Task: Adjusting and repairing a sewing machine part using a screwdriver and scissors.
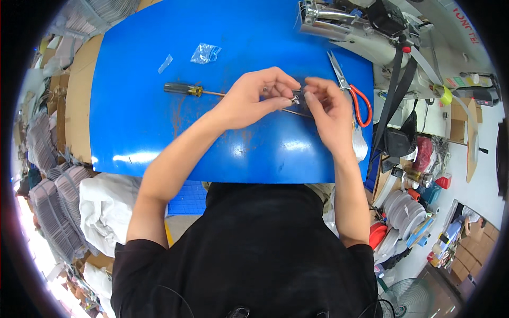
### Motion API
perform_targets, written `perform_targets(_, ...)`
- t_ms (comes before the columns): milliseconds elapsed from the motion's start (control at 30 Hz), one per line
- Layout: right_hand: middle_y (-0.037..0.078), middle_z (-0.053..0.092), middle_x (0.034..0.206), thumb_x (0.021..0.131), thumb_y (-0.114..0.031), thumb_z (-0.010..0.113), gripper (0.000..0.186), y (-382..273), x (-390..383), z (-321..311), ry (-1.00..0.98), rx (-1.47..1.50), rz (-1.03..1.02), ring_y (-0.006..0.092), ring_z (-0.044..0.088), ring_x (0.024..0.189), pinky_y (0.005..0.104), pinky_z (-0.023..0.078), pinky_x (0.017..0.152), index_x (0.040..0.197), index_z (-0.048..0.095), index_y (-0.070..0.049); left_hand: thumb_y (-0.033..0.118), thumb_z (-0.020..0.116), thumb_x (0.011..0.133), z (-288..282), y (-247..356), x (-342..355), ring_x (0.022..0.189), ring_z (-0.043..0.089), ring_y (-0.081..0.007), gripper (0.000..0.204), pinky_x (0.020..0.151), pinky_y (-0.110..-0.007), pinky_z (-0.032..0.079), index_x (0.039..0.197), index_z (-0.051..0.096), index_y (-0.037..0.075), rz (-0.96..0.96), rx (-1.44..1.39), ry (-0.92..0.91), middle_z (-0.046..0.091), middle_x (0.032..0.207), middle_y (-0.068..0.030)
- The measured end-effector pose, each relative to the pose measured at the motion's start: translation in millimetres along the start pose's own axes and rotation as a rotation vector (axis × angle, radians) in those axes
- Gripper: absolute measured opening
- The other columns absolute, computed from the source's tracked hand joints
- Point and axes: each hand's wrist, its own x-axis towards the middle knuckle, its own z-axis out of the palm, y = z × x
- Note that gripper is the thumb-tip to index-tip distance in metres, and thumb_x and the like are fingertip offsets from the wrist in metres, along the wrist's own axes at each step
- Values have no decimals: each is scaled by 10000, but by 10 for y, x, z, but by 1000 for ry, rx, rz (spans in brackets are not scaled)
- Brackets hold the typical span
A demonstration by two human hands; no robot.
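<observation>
Above the blue table (pixel 159 127) my left hand (pixel 254 98) pinches a small shiny metal part (pixel 295 99) between thumb and fingers. My right hand (pixel 328 108) is close beside it, thumb and fingertips pressed together on a small dark piece (pixel 302 93) whose kind I cannot make out. A screwdriver (pixel 183 89) with a dark, yellow-collared handle lies on the table; its shaft runs right, partly hidden beneath my left hand. Just right of my right hand rest scissors (pixel 361 103) with red handles, blades pointing away from me.
Two clear plastic bags, a larger one (pixel 205 53) and a small strip (pixel 165 64), lie toward the far left of the table. A sewing machine (pixel 350 26) stands at the far right, with black straps (pixel 395 90) hanging by it. White cloth (pixel 106 209) hangs at the left.
</observation>
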Motion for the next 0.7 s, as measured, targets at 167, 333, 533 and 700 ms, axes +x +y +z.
perform_targets(167, 47, 692, 992, 1019, -202, 663, 277, -314, -302, 200, -241, 834, 314, 137, 676, 862, 262, 513, 694, 1241, 628, -41, 77, 719, 962, 119, 210, -115, 893, 629, -80, 275, 773, -242, 538, 1215, 620, 30, -70, -634, 130, 674, 1034, -27)
perform_targets(333, 37, 686, 950, 1015, -190, 675, 179, -397, -354, 348, -213, 1065, 358, 123, 670, 828, 252, 515, 665, 1129, 638, -56, 94, 707, 979, 167, 50, -168, 865, 648, -86, 235, 767, -253, 542, 1194, 638, 27, 90, -505, 163, 688, 1064, -47)
perform_targets(533, 36, 692, 860, 866, 26, 802, 208, -360, -382, 404, 233, 382, 17, 107, 652, 714, 212, 506, 654, 1029, 679, -14, 50, 715, 954, 258, 275, -203, 1048, 656, -151, 230, 902, -294, 530, 1173, 646, 32, 87, -543, 303, 676, 1141, -102)
perform_targets(700, 46, 695, 882, 843, 31, 816, 259, -367, -334, 355, 263, -4, -311, 103, 663, 740, 224, 529, 665, 1062, 682, -4, -56, 715, 912, 288, 295, -206, 1057, 687, -199, 220, 883, -321, 566, 1123, 693, 3, 150, -230, 397, 678, 1155, -154)
